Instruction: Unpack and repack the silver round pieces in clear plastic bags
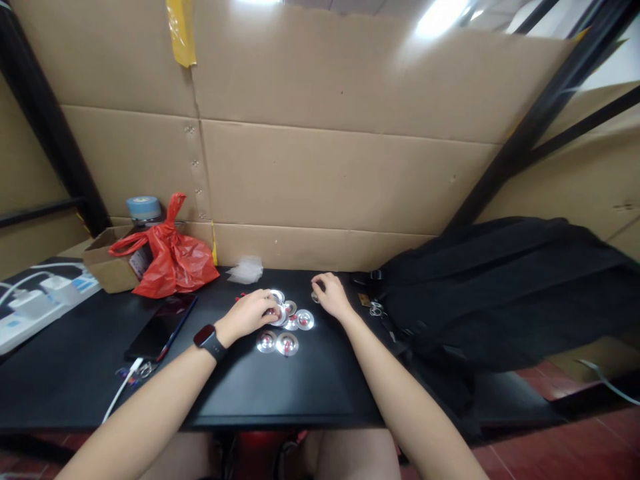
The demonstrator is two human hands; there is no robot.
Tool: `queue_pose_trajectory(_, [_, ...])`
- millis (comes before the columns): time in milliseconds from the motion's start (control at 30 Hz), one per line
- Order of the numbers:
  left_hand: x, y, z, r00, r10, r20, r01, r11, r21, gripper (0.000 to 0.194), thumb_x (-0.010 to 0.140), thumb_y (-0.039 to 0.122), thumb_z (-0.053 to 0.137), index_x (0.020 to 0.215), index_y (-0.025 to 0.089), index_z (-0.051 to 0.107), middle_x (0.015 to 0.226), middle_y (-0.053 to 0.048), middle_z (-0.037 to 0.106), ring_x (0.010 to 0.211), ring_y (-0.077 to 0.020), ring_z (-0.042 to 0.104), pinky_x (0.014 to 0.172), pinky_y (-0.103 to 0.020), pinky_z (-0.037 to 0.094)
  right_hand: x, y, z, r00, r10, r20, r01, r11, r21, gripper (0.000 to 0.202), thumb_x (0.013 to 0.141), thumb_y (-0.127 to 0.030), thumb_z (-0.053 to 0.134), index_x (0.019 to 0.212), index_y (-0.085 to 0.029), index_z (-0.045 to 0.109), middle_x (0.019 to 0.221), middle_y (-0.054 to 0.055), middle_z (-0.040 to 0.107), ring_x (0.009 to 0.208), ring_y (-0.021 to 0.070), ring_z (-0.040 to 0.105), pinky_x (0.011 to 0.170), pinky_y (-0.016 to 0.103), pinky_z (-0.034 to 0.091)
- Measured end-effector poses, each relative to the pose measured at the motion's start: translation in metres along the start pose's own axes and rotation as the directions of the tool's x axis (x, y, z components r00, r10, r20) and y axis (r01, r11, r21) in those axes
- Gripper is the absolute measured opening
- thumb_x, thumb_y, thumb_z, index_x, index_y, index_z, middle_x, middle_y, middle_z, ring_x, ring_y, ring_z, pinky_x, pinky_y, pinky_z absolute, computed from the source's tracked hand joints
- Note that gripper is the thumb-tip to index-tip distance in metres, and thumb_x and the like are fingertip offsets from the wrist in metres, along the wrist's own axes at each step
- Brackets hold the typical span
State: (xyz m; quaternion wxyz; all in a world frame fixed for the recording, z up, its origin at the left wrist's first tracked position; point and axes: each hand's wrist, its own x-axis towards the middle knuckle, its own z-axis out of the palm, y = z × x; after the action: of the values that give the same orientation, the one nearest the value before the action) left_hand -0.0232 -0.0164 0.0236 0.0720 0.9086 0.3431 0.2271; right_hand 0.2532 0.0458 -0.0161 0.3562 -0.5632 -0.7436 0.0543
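Several shiny silver discs with red bits at their centres (305, 320) lie in a loose group on the black table (280, 393). Two more discs (287, 343) sit side by side nearer the front edge. My left hand (253, 313), with a black watch on the wrist, reaches over the left part of the group, its thumb and fingers curled at a disc there. To the right of the group, my right hand (330, 293) has its thumb and fingers bent together at a small silver piece (315, 297), partly hidden by the fingers.
Clear plastic pieces (247, 270) lie behind the discs. At left are a red plastic bag (175, 263), a cardboard box (113, 267), a phone (163, 327) with a cable, keys and a power strip (45, 310). A black backpack (510, 293) fills the right side.
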Motion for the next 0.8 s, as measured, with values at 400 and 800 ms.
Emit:
queue_pose_trajectory(400, [0.004,0.012,-0.009,0.962,-0.215,-0.168,0.125,0.895,-0.428,0.017,0.094,0.027,0.054,0.097,0.018,0.067,0.093,-0.003,0.073,0.082,-0.0153,0.066,0.077,-0.025,0.049,-0.027,-0.086,-0.005,0.921,-0.315,0.231,0.079,0.731,0.678,0.053,0.071,-0.035,0.081,0.116,-0.022,0.055,0.115,0.007,0.064,0.098,0.0194,0.067,0.079,0.032,0.055])
queue_pose_trajectory(800, [0.005,0.008,-0.013,0.947,-0.224,-0.231,0.138,0.931,-0.337,0.023,0.092,0.035,0.055,0.087,0.017,0.067,0.083,-0.004,0.073,0.075,-0.0162,0.066,0.072,-0.025,0.049,-0.024,-0.09,-0.015,0.945,-0.253,0.207,0.076,0.786,0.614,0.026,0.076,-0.04,0.075,0.076,-0.019,0.06,0.072,0.0,0.06,0.061,0.0133,0.058,0.06,0.028,0.05])
